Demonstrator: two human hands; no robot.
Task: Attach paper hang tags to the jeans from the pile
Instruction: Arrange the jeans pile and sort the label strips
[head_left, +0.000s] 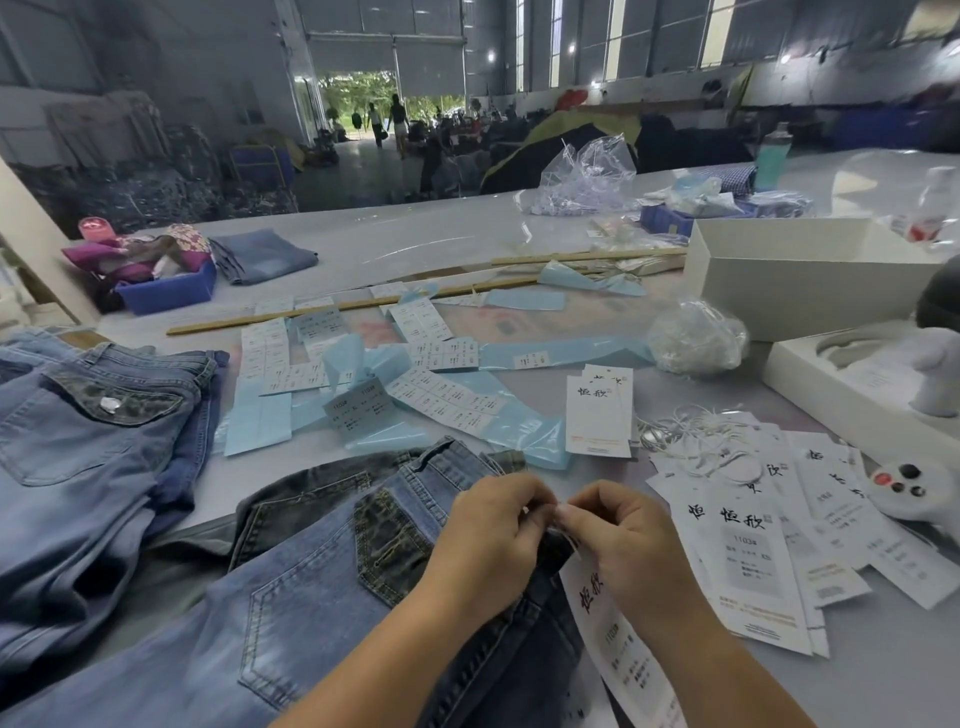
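Where the fingertips meet above the blue denim jeans, the left hand and right hand pinch something small, hidden. Below the right hand hangs a white paper hang tag printed "1103#". Right of it, similar loose tags cover the worktop.

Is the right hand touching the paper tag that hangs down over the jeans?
Touching. The head view shows the right hand resting on the top of the hang tag, with no gap between them, above the jeans.

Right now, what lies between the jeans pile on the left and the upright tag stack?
In the head view, label sheets and pale blue backing strips cover the table.
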